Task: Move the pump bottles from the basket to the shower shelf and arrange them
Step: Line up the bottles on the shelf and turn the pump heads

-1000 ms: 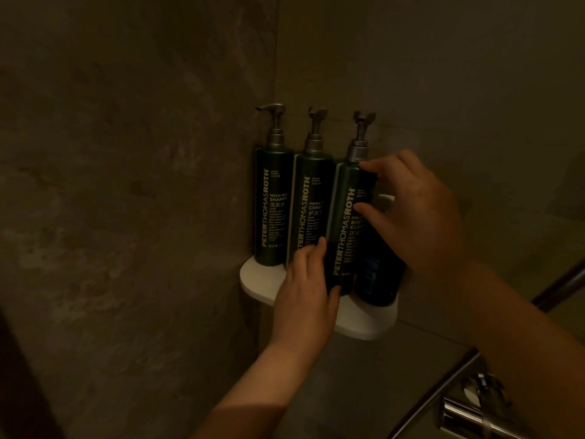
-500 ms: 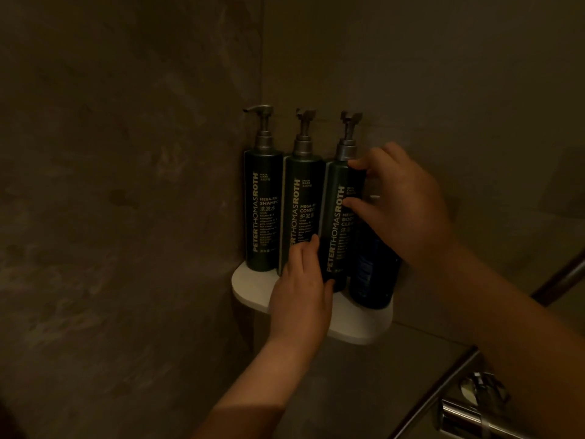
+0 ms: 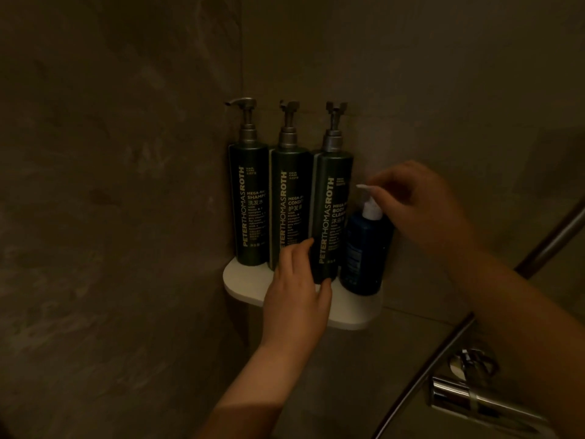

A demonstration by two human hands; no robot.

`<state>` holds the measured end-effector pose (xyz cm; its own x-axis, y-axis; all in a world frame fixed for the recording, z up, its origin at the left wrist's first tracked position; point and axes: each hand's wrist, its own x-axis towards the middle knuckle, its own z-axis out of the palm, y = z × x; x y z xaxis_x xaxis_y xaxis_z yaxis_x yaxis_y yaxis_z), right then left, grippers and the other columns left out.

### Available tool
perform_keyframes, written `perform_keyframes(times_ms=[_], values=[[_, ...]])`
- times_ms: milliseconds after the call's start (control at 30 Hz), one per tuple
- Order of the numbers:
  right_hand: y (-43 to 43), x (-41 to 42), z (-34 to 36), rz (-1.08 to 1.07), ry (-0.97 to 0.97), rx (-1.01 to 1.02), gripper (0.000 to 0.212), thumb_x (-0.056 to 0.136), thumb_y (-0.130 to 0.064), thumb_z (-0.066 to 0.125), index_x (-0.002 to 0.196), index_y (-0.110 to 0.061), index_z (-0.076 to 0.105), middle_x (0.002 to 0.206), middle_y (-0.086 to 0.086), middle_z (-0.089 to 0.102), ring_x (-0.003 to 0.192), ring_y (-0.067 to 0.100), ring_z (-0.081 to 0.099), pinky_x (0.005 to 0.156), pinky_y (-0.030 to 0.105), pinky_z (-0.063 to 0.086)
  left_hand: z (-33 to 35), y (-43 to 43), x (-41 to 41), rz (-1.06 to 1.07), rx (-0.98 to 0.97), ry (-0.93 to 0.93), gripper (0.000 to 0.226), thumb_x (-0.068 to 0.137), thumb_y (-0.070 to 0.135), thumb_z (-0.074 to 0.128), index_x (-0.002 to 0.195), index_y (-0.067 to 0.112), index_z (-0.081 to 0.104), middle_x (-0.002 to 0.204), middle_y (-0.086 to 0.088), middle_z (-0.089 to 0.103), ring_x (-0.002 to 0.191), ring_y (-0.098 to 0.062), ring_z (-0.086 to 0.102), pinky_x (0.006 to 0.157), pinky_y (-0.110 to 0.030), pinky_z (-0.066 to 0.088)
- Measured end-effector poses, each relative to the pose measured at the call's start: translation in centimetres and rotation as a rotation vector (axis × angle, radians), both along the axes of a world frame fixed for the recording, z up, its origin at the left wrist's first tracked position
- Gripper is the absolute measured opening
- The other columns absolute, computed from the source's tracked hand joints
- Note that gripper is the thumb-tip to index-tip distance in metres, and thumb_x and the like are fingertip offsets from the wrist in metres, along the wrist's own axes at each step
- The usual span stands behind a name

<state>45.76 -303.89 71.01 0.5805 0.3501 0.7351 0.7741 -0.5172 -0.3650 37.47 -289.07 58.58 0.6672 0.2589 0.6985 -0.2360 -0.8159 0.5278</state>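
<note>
**Four pump bottles on corner shower shelf, both hands at the row**

Nearest, lower right: chrome shower mixer valve (image 3: pixel 474 397) with a thin metal rail (image 3: pixel 437 353) running diagonally up toward the right edge.

Left hand (image 3: pixel 297 293) reaches up from below. Fingers are curled loosely against the lower part of the third tall dark green pump bottle (image 3: pixel 330 217), fingertips on its left side and thumb near its base. Contact seen; a full clamp around it is not visible, so the hold cannot be told.

Right hand (image 3: pixel 418 204) comes in from the right, above the short blue pump bottle with the white pump head (image 3: pixel 364 248). Thumb and forefinger are pinched together at the white nozzle; whether they actually grip it is blurred.

White rounded corner shelf (image 3: pixel 240 280) carries all four bottles, upright. Order left to right: first tall dark green pump bottle, marked shampoo (image 3: pixel 250 204); second tall dark green pump bottle, marked conditioner (image 3: pixel 289 207); the third, marked body cleanser; then the blue one at the right end. The three green bottles stand touching or just beside each other.

Farthest: dim brown stone-look walls (image 3: pixel 120 185) meeting in the corner behind the row.
</note>
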Motion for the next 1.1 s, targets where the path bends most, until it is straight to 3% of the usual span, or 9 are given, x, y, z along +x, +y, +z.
perform_keyframes(times_ms=[167, 300, 367, 467, 567, 667, 933, 1100], values=[[-0.2, -0.4, -0.8, 0.034, 0.012, 0.067, 0.018, 0.089, -0.011, 0.061, 0.099, -0.025, 0.067, 0.090, -0.011, 0.056, 0.084, 0.001, 0.057, 0.072, 0.009, 0.043, -0.2, -0.9, -0.5, -0.015, 0.011, -0.016, 0.061, 0.088, 0.025, 0.062, 0.141, 0.021, 0.032, 0.132, 0.002, 0.040, 0.113, -0.010, 0.048, 0.086, -0.027, 0.048], [-0.1, -0.4, -1.0, 0.051, 0.021, 0.099, 0.021, 0.088, -0.005, 0.062, 0.098, -0.022, 0.069, 0.091, -0.005, 0.059, 0.083, 0.002, 0.057, 0.073, 0.012, 0.044, -0.4, -1.4, -0.5, -0.015, 0.078, -0.023, 0.057, 0.088, 0.026, 0.062, 0.139, 0.020, 0.037, 0.133, 0.000, 0.039, 0.115, -0.013, 0.046, 0.086, -0.023, 0.043], [-0.1, -0.4, -1.0, 0.058, 0.023, 0.113, 0.024, 0.087, -0.003, 0.061, 0.097, -0.023, 0.068, 0.091, -0.003, 0.059, 0.081, 0.002, 0.057, 0.072, 0.011, 0.044, -0.5, -1.6, -0.4, 0.008, 0.097, -0.007, 0.059, 0.087, 0.028, 0.062, 0.140, 0.021, 0.035, 0.138, -0.003, 0.034, 0.122, -0.016, 0.042, 0.092, -0.028, 0.044], [-0.2, -0.4, -1.0, 0.079, 0.026, 0.148, 0.025, 0.086, -0.002, 0.062, 0.096, -0.025, 0.067, 0.090, -0.001, 0.060, 0.080, 0.002, 0.057, 0.071, 0.012, 0.043, -0.9, -2.1, -0.3, 0.024, 0.117, 0.061, 0.072, 0.089, 0.036, 0.057, 0.148, 0.023, 0.018, 0.153, -0.005, 0.015, 0.137, -0.022, 0.025, 0.106, -0.038, 0.037], [-0.1, -0.4, -1.0, 0.078, 0.030, 0.157, 0.026, 0.086, -0.002, 0.062, 0.095, -0.026, 0.067, 0.090, -0.001, 0.062, 0.079, 0.001, 0.058, 0.069, 0.009, 0.042, -1.5, -2.5, 0.0, 0.020, 0.132, 0.125, 0.081, 0.092, 0.049, 0.043, 0.148, 0.029, -0.012, 0.157, 0.005, -0.012, 0.143, -0.019, 0.005, 0.114, -0.036, 0.019], [0.0, -0.5, -1.0, 0.070, 0.033, 0.159, 0.026, 0.086, -0.003, 0.062, 0.095, -0.028, 0.066, 0.090, -0.002, 0.062, 0.080, 0.001, 0.059, 0.070, 0.011, 0.046, -1.8, -2.5, 0.3, 0.031, 0.120, 0.134, 0.081, 0.093, 0.055, 0.034, 0.143, 0.028, -0.024, 0.150, 0.010, -0.030, 0.143, -0.016, -0.003, 0.112, -0.031, 0.009], [0.0, -0.5, -0.9, 0.094, 0.058, 0.189, 0.024, 0.087, -0.003, 0.061, 0.096, -0.025, 0.068, 0.091, 0.001, 0.064, 0.083, 0.010, 0.062, 0.073, 0.019, 0.049, -1.8, -2.4, 0.4, 0.025, 0.092, 0.148, 0.080, 0.093, 0.054, 0.034, 0.146, 0.026, -0.018, 0.155, 0.004, -0.022, 0.144, -0.017, -0.002, 0.113, -0.033, 0.009], [-0.6, -1.4, -0.9, 0.178, 0.085, 0.216, 0.024, 0.087, -0.002, 0.061, 0.095, -0.023, 0.070, 0.094, 0.003, 0.066, 0.090, 0.015, 0.064, 0.079, 0.032, 0.053, -1.7, -2.7, -0.5, -0.020, 0.074, 0.049, 0.078, 0.091, 0.048, 0.044, 0.150, 0.025, -0.002, 0.158, 0.001, 0.002, 0.143, -0.015, 0.009, 0.113, -0.036, 0.016]])
